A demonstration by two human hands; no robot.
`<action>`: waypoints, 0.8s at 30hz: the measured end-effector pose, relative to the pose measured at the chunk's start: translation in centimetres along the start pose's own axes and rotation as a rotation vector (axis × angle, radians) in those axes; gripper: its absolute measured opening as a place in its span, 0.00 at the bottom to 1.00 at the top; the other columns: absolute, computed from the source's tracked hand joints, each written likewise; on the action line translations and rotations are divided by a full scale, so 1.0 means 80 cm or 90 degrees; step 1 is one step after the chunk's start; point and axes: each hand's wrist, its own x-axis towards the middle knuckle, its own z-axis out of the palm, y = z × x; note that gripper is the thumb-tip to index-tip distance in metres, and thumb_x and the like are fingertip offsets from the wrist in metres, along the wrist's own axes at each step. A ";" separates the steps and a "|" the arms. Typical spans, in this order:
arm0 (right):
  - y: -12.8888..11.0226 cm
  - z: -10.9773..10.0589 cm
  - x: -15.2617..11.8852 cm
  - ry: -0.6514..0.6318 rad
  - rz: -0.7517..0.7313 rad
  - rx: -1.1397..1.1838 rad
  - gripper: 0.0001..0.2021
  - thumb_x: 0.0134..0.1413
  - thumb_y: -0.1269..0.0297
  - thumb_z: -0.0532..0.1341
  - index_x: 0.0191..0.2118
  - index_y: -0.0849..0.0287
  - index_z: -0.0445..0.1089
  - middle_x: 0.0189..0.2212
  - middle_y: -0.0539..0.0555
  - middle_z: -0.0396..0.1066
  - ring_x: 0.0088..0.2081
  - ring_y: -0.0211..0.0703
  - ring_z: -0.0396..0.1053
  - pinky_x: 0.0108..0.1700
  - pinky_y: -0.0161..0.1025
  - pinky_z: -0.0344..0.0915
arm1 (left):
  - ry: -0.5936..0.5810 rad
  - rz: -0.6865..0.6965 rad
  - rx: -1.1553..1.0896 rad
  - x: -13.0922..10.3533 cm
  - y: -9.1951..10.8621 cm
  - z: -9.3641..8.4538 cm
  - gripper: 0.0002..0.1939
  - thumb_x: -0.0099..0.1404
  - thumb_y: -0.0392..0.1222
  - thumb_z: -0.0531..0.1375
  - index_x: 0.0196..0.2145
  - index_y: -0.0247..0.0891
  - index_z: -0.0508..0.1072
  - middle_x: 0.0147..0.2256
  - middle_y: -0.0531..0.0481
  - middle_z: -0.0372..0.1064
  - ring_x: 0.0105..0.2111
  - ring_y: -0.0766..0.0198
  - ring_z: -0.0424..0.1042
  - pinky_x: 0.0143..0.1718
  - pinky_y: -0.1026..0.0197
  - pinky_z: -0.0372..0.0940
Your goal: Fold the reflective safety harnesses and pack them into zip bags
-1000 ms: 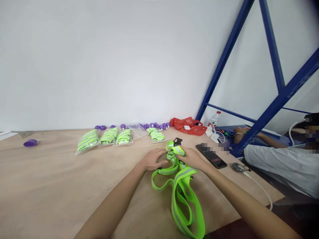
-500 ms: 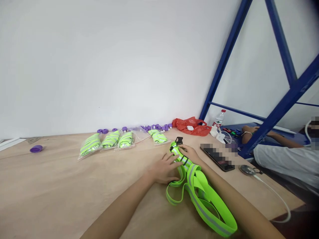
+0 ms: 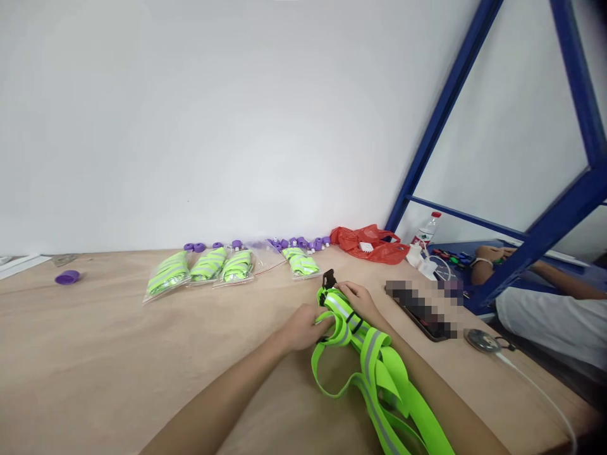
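- Neon-green fabric strap with a grey stripe: on the pale wooden table, running from its black plastic buckle toward the near edge.
- Left hand: fingers curled together, clamped on a strap loop.
- Right hand: fingertips at the strap beside the buckle; cannot tell whether they grip.
- Clear plastic bags of green strap: near the far edge.

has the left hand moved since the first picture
Yes, slightly: judged against the rightmost bag of green straps, the left hand has come nearer the camera and a little right.
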 end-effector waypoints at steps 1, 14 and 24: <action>0.000 -0.001 0.000 -0.001 0.003 0.008 0.19 0.56 0.47 0.57 0.35 0.57 0.77 0.36 0.57 0.79 0.42 0.55 0.75 0.48 0.48 0.70 | 0.018 -0.007 -0.036 0.003 0.004 0.000 0.24 0.65 0.61 0.53 0.23 0.38 0.64 0.21 0.55 0.62 0.23 0.67 0.61 0.28 0.63 0.60; -0.012 -0.008 -0.003 -0.020 0.032 0.125 0.20 0.51 0.44 0.63 0.34 0.58 0.77 0.37 0.59 0.79 0.43 0.55 0.75 0.50 0.49 0.70 | 0.205 -0.031 -0.624 -0.018 0.149 -0.101 0.21 0.72 0.48 0.48 0.48 0.30 0.73 0.39 0.38 0.79 0.37 0.52 0.80 0.35 0.53 0.77; -0.187 0.034 -0.063 -0.272 -0.156 -0.078 0.22 0.52 0.46 0.66 0.50 0.52 0.73 0.45 0.55 0.76 0.45 0.51 0.73 0.48 0.45 0.67 | 0.457 0.173 -0.625 -0.043 0.189 -0.135 0.17 0.70 0.44 0.49 0.47 0.35 0.72 0.43 0.43 0.75 0.49 0.55 0.75 0.57 0.46 0.67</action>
